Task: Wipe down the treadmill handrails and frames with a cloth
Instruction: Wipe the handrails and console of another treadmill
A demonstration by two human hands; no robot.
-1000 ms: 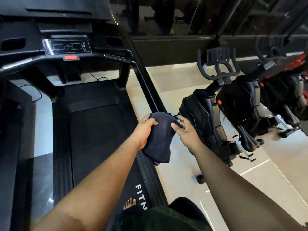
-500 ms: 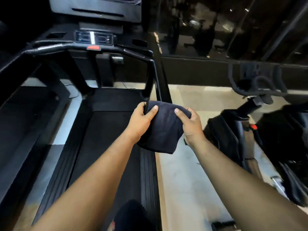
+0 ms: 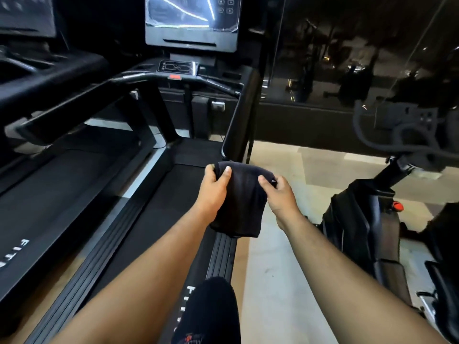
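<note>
A dark cloth (image 3: pixel 242 202) hangs folded over the near end of the treadmill's right handrail (image 3: pixel 233 125). My left hand (image 3: pixel 214 191) grips the cloth's left top edge and my right hand (image 3: pixel 280 197) grips its right top edge. The black handrail runs up from the cloth to the front crossbar (image 3: pixel 154 76) below the console (image 3: pixel 177 67). The rail end itself is hidden under the cloth. The treadmill's belt deck (image 3: pixel 159 207) lies below and left of my hands.
A second treadmill (image 3: pixel 57 170) stands close on the left. An exercise bike (image 3: pixel 365 219) stands on the pale floor (image 3: pixel 275 269) at the right. A dark glass wall (image 3: pixel 347 58) closes the far side. My knee (image 3: pixel 213 311) shows at the bottom.
The view has tilted up and my head has shifted, so the console screen now shows. Both hands have kept hold of the cloth on the rail end, spreading a little apart.
</note>
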